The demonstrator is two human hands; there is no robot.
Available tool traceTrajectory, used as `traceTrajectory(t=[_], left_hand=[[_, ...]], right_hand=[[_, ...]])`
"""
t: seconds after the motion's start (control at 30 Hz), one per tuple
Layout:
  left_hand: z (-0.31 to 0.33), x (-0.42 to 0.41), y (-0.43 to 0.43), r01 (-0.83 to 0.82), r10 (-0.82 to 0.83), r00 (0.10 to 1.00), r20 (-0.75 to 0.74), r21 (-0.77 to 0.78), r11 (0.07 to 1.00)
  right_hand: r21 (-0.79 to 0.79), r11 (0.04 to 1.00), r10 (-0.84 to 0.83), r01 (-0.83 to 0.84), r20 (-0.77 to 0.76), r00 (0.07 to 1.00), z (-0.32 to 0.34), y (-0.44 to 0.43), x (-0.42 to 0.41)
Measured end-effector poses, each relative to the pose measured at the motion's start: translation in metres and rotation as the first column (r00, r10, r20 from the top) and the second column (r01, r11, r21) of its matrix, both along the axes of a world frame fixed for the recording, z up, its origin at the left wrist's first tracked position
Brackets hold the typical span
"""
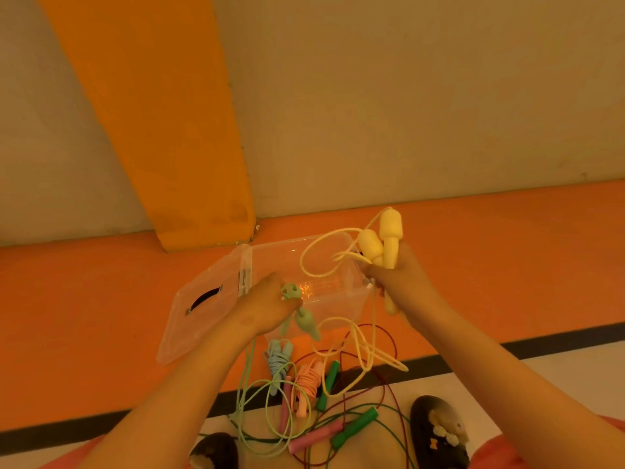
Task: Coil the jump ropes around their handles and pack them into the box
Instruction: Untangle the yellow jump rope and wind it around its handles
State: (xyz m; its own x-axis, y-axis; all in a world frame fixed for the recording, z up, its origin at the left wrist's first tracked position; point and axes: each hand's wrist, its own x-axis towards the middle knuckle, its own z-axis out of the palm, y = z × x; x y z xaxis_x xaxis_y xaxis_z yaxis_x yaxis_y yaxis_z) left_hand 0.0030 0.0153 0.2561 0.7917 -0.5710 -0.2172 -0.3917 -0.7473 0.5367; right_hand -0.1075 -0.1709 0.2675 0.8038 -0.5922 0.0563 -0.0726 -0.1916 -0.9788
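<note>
Right-side grip first: your right hand (399, 282) is closed in a fist round the two yellow handles (382, 245), held side by side with their thick ends standing above the knuckles and one narrow end showing below the fist. The yellow rope (358, 346) loops out to the left over the clear box (341, 309), then hangs down in loose curls to the floor in front of it.

Your left hand (267, 306) is curled round the pale green handles (306, 321): one end shows at the fingertips, and the other points down and to the right. The pale green rope (270, 411) trails from this hand in wide, uncoiled loops.

Both hands are held over the box, which sits open on the orange mat (84, 316), with its lid (203, 319) folded out to the left.

On the floor near you lie a coiled blue rope (278, 358) and, just beside it, a coiled peach rope (306, 384). Around them lie loose green handles (355, 428) and pink handles (316, 436), tangled with dark red cord (392, 394). Your black shoes (436, 431) frame the pile at the bottom edge.
</note>
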Motion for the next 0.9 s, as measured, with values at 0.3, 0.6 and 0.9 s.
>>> traceTrajectory(t=[0.3,0.6,0.9], left_hand=[[-0.036,-0.019,-0.023,0.25,-0.251,0.968,-0.007,-0.067,0.966],[-0.054,-0.021,-0.039,0.379,-0.348,0.916,0.198,-0.148,0.913],[-0.021,-0.014,-0.022,0.037,-0.123,0.983,-0.134,-0.516,0.856]], right_hand=[[0.031,0.997,0.06,-0.066,0.174,0.983,0.036,0.011,-0.01],[0.051,0.997,0.038,-0.051,0.234,0.972,0.048,0.013,-0.009],[-0.306,0.947,-0.097,0.099,0.021,0.995,0.025,-0.021,-0.009]])
